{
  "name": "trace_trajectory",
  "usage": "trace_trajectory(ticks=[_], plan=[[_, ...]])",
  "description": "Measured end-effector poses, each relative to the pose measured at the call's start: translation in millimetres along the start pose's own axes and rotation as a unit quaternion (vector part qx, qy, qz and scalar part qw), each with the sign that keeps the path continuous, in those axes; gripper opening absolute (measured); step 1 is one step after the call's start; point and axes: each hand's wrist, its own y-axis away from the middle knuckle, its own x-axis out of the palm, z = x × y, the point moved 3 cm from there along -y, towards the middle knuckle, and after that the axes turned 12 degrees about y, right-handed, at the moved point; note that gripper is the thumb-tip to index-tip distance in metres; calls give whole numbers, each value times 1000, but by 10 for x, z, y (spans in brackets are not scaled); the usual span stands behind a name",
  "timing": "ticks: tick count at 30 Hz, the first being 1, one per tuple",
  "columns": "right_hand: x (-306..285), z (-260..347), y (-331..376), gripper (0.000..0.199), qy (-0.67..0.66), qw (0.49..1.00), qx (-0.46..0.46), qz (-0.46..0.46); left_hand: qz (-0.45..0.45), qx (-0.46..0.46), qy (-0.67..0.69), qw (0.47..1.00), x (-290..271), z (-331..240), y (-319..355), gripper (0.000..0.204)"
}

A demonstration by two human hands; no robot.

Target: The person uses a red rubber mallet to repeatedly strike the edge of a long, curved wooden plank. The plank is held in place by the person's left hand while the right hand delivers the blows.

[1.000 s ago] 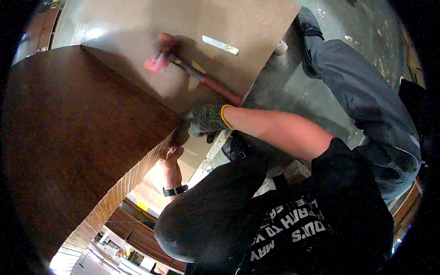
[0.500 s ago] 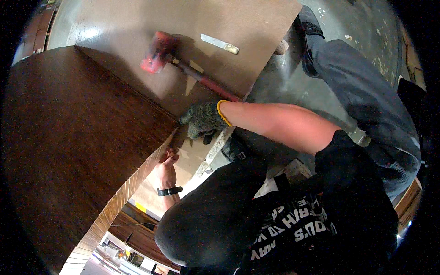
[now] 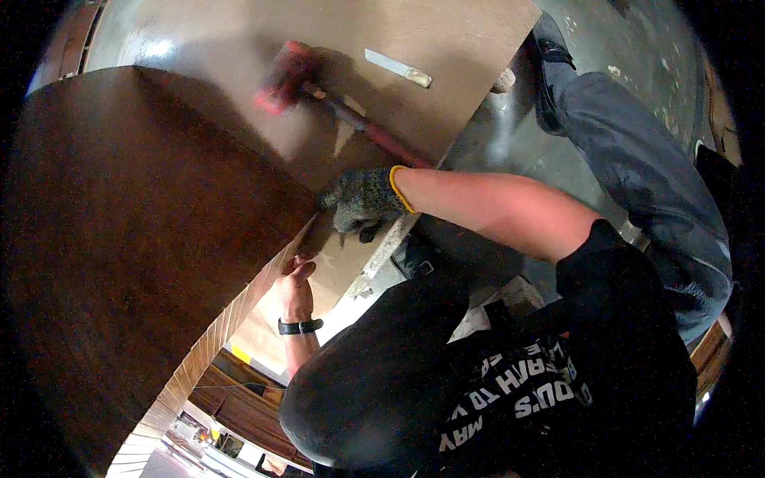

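A dark brown panel (image 3: 159, 207) with a pale, slatted edge (image 3: 211, 334) fills the left side. My bare left hand (image 3: 295, 292), with a black watch on its wrist, is at this edge, fingers curled in. Part of its grip is hidden, so what it holds cannot be made out. In a grey knit glove with a yellow cuff, my right hand (image 3: 362, 205) is at the panel's near corner. Its fingers are bent closed; a small dark end shows below them, of a thing too hidden to name. Beyond lies a red-headed mallet (image 3: 291, 77).
The mallet and a flat scraper-like blade with a pale handle (image 3: 398, 68) lie on a tan board (image 3: 446, 36). A stone-like lump (image 3: 504, 80) is beside its right edge on the grey floor (image 3: 621, 48). My bent knee (image 3: 351, 382) is close to my left wrist.
The whole view has shifted slightly, so the board, mallet and blade appear a little higher and farther right. Both hands stay by the panel's edge in much the same pose.
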Motion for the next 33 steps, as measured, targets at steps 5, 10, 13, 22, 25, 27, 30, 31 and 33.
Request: trace_trajectory(ticks=[5,10,13,22,25,27,30,31,33], plan=[[-139,48,25,55,-463,814,340,84,-8,5,-47,999,277,-195,196,35],[184,99,99,48,-699,580,417,-17,-6,103,-221,970,420,-373,344,34],[389,-33,36,26,-690,685,234,-7,8,29,-1,1000,304,-260,170,29],[400,-130,-31,18,-552,829,70,-58,18,-3,174,985,-47,152,-99,26],[360,-102,-3,17,-623,770,118,-75,16,31,88,995,-18,127,-48,23],[280,-80,4,17,-301,950,29,-77,8,78,-72,994,26,89,-9,19],[250,-82,7,18,-71,993,-46,-78,-1,96,48,994,87,85,6,14],[252,-93,12,19,-88,992,-42,-80,-27,70,94,993,89,101,-10,11],[278,-84,25,20,-55,996,-41,-53,-30,59,88,994,115,87,-28,10]])
